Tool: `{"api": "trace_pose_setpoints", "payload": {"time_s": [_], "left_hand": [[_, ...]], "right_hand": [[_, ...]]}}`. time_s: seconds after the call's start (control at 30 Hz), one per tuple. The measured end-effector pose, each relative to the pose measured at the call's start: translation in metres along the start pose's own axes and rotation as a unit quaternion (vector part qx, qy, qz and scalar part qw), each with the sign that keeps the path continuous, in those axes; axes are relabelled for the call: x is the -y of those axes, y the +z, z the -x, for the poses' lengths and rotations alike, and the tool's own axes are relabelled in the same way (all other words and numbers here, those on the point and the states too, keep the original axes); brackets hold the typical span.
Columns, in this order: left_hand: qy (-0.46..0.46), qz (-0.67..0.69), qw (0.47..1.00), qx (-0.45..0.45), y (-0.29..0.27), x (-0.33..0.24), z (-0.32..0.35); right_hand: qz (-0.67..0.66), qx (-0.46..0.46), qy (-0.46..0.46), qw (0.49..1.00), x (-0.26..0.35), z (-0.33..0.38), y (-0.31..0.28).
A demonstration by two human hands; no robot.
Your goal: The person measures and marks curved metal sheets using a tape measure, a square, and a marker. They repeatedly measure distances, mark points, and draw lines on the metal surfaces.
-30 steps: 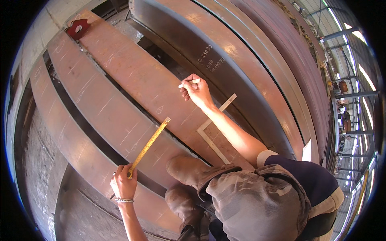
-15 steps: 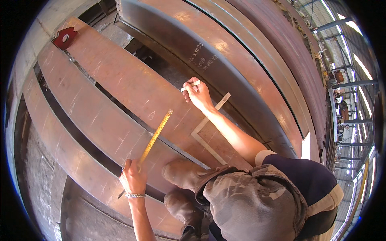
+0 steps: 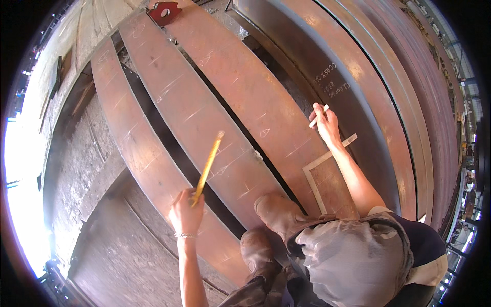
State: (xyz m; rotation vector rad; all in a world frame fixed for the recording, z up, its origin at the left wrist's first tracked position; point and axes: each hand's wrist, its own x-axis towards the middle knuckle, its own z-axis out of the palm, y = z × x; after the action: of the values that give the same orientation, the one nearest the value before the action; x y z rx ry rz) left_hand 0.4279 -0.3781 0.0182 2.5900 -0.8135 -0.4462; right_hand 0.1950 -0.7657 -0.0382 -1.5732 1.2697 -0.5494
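Yellow ruler now lifted steeper in gripping left hand, right hand still pinching white marker near steel square

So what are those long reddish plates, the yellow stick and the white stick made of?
The plates look like bare steel: dull rust-brown, with chalk marks. The yellow stick in the left hand may be painted wood or plastic; unclear. The white stick in the right hand looks like chalk or soapstone.

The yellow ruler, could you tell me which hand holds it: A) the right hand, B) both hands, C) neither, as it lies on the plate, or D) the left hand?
D: the left hand grips the yellow ruler by its lower end, while the right hand holds a white marking stick over the steel plate.
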Motion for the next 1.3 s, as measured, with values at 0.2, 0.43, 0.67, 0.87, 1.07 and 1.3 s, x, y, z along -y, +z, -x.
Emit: {"api": "trace_pose_setpoints", "payload": {"time_s": [0.2,0.43,0.67,0.87,1.07,1.3], "left_hand": [[-0.042,-0.017,0.998,-0.050,-0.049,0.024,0.007],[-0.075,-0.082,0.993,-0.041,-0.134,0.040,0.004],[-0.064,-0.116,0.991,-0.037,-0.183,0.062,-0.020],[-0.016,-0.081,0.996,0.020,-0.154,0.118,-0.060],[-0.012,-0.048,0.995,0.084,-0.112,0.176,-0.100],[0.055,-0.068,0.990,0.112,-0.101,0.191,-0.134]], "right_hand": [[0.017,0.015,0.026,0.999,0.011,-0.017,0.002],[-0.107,0.041,-0.008,0.993,0.030,-0.045,0.016],[-0.060,0.038,-0.102,0.992,0.113,-0.088,-0.013],[-0.055,0.124,-0.241,0.961,0.224,-0.086,0.001],[0.048,0.195,-0.261,0.944,0.263,-0.037,0.031],[0.175,0.221,-0.217,0.935,0.288,-0.008,0.044]]}}
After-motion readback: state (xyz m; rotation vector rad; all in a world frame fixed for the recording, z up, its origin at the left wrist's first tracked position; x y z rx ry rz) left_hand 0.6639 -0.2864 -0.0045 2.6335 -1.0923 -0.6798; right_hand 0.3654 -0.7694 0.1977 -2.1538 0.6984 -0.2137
